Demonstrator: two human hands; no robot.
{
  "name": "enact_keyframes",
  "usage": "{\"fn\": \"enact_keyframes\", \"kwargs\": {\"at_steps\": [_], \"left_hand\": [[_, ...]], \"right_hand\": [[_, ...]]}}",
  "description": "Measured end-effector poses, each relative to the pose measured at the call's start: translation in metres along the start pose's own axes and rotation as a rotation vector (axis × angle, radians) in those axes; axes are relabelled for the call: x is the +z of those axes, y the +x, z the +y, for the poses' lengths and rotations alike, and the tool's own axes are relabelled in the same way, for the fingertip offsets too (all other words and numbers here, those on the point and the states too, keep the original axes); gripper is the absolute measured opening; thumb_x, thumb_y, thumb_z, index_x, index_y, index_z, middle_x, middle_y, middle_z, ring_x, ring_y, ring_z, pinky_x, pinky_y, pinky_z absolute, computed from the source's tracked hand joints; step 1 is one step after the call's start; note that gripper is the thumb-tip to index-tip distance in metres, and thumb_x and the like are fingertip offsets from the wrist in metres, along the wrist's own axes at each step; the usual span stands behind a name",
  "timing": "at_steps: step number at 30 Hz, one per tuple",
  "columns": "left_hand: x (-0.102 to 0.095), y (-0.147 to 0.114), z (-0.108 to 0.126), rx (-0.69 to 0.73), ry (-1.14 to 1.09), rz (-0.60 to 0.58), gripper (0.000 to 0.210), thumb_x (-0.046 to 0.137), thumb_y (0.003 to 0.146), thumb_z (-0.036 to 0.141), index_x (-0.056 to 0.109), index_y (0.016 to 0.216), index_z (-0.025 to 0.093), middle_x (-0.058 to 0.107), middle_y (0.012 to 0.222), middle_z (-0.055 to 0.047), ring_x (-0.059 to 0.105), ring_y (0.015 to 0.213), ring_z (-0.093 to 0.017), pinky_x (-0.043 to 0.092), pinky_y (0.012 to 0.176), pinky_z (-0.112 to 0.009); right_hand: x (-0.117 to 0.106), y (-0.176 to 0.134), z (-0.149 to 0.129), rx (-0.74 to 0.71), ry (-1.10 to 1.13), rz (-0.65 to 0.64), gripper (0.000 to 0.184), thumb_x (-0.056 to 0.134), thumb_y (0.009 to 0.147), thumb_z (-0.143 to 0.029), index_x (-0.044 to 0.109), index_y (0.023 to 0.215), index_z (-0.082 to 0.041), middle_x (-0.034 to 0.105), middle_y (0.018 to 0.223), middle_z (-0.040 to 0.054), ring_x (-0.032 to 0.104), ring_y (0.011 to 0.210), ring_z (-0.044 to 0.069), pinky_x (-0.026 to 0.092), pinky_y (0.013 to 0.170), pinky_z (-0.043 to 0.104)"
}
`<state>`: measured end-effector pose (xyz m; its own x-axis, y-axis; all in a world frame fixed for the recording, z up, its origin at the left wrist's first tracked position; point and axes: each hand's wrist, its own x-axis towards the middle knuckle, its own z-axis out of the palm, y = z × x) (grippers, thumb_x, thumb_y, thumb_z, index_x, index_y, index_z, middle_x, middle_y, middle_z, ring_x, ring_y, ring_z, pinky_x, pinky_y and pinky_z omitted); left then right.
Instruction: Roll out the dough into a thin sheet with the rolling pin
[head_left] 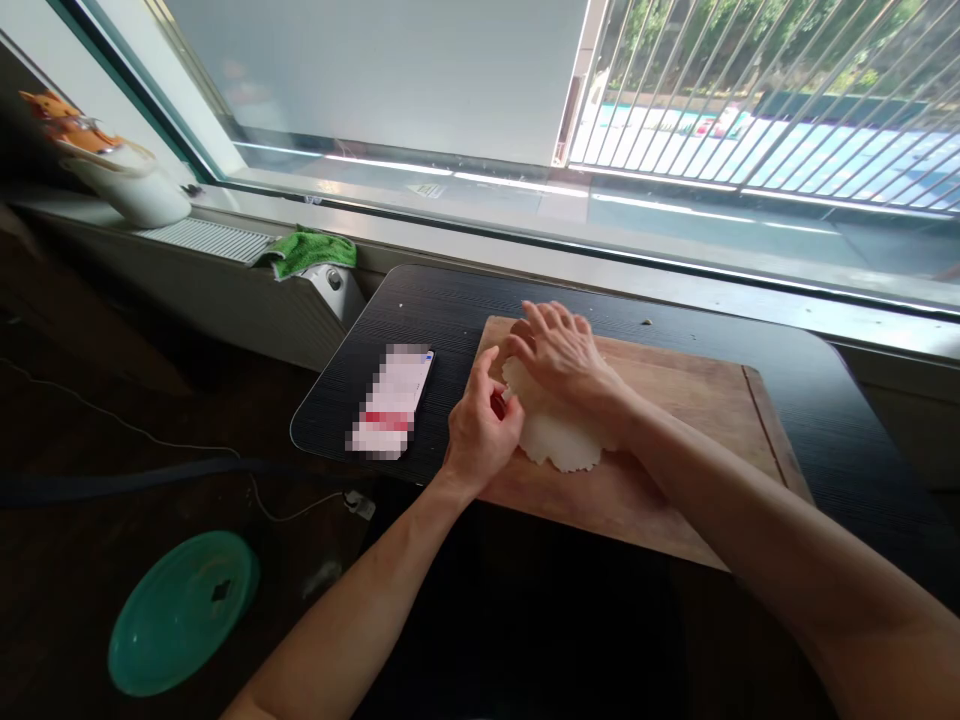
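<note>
A flat, pale sheet of dough (559,435) with a ragged edge lies on a wooden cutting board (675,400). At its left edge, my left hand (481,430) has the thumb and fingers curled together around the rim of the dough. My right hand (559,350) reaches across the far part of the sheet, palm down with the fingers stretched out. Its palm and wrist cover part of the dough, so whether the whole palm presses on it cannot be seen.
The board rests on a black table (420,300). Left of it lies a phone (390,405) with a blurred screen. A green cloth (311,250) and a white pot (139,185) sit by the window. A teal basin (184,615) and a cable are on the floor.
</note>
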<state>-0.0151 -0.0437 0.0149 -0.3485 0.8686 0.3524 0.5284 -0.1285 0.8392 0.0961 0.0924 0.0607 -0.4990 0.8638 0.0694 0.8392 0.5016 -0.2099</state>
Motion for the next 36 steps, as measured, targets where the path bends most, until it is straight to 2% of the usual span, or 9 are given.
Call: {"fn": "enact_keyframes", "kwargs": {"at_steps": [4,10,13,15,18,21,28,33,36], "left_hand": [[0.001,0.0,0.0,0.009,-0.001,0.0,0.062,0.058,0.085,0.01,0.042,0.144,0.021,0.065,0.078,0.005,0.063,0.067,-0.012,0.054,0.076,-0.025],[0.001,0.001,-0.002,0.002,-0.005,0.0,0.063,0.06,0.084,0.011,0.042,0.144,0.02,0.066,0.079,0.004,0.063,0.067,-0.012,0.054,0.074,-0.026],[0.002,0.002,-0.003,-0.005,0.027,0.007,0.064,0.06,0.083,0.009,0.043,0.144,0.021,0.067,0.079,0.004,0.064,0.068,-0.013,0.054,0.075,-0.026],[0.003,0.002,-0.003,-0.006,0.054,0.013,0.065,0.06,0.082,0.008,0.044,0.144,0.02,0.068,0.081,0.004,0.065,0.07,-0.013,0.054,0.076,-0.026],[0.005,0.004,-0.001,-0.029,0.109,0.009,0.066,0.061,0.08,0.007,0.045,0.143,0.019,0.07,0.086,0.002,0.069,0.075,-0.015,0.055,0.079,-0.027],[0.006,0.017,0.005,-0.093,0.196,-0.043,0.064,0.065,0.081,0.01,0.049,0.142,0.018,0.074,0.093,-0.004,0.072,0.082,-0.02,0.055,0.081,-0.032],[0.009,0.072,0.019,-0.219,0.241,-0.209,0.065,0.07,0.076,0.014,0.054,0.139,0.017,0.076,0.102,-0.012,0.074,0.096,-0.029,0.055,0.089,-0.039],[0.016,0.051,0.003,-0.182,-0.083,-0.062,0.067,0.065,0.077,0.009,0.048,0.142,0.014,0.074,0.092,-0.006,0.071,0.077,-0.018,0.056,0.076,-0.029],[0.009,0.03,0.002,-0.22,0.009,-0.058,0.07,0.061,0.08,0.011,0.042,0.148,0.013,0.07,0.076,0.0,0.069,0.07,-0.019,0.055,0.072,-0.029]], "right_hand": [[-0.002,0.008,0.009,0.228,-0.048,-0.019,0.076,0.028,0.1,-0.061,0.032,0.159,-0.014,0.038,0.162,0.0194,0.027,0.151,0.037,0.024,0.118,0.062],[0.006,0.009,0.002,0.016,-0.092,0.032,0.072,0.023,0.102,-0.057,0.031,0.16,-0.016,0.042,0.16,0.0167,0.029,0.149,0.033,0.029,0.117,0.054],[-0.008,0.022,0.028,0.25,-0.157,0.035,0.072,0.025,0.101,-0.057,0.034,0.158,-0.014,0.038,0.161,0.0198,0.033,0.147,0.037,0.03,0.114,0.06],[-0.021,0.021,0.044,0.298,-0.196,0.107,0.067,0.027,0.102,-0.054,0.045,0.151,-0.013,0.047,0.153,0.0216,0.043,0.139,0.038,0.033,0.111,0.059],[-0.031,-0.006,0.049,0.293,-0.236,0.135,0.057,0.026,0.103,-0.049,0.066,0.123,-0.014,0.066,0.128,0.0207,0.059,0.12,0.036,0.042,0.101,0.051],[-0.028,-0.047,0.036,0.338,-0.248,0.061,0.046,0.031,0.104,-0.04,0.066,0.115,-0.014,0.072,0.112,0.0192,0.068,0.104,0.032,0.046,0.091,0.044],[-0.05,-0.091,0.038,0.185,-0.23,-0.027,0.03,0.048,0.099,-0.022,0.062,0.124,-0.018,0.071,0.11,0.0153,0.067,0.104,0.028,0.049,0.086,0.036],[-0.058,-0.12,0.069,-0.029,-0.141,0.018,0.036,0.052,0.095,-0.018,0.062,0.129,-0.018,0.067,0.123,0.0145,0.06,0.117,0.028,0.046,0.1,0.038],[-0.054,-0.125,0.073,-0.041,-0.062,-0.074,0.028,0.052,0.095,-0.023,0.069,0.117,-0.019,0.069,0.12,0.0125,0.06,0.115,0.027,0.045,0.1,0.038]]}}
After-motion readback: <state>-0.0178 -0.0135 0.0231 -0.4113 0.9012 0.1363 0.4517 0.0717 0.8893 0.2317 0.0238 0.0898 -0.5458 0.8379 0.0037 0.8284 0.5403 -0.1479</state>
